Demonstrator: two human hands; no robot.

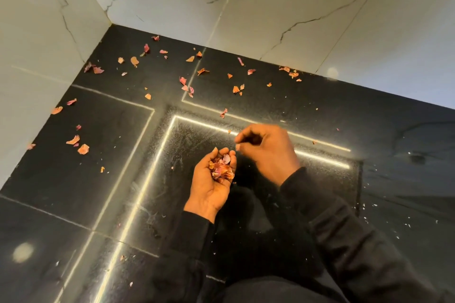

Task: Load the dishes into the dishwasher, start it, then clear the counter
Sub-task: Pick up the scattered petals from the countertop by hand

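Left hand [209, 184], palm up and cupped as a tray, cradles gathered petals [221, 167]. Right hand [268, 152] hovers just beside it, fingers curled in a pinch, contents indiscernible. Loose petals [134, 60] litter the black counter [98, 155] toward the marble walls [270, 19], whose corner confines reach.
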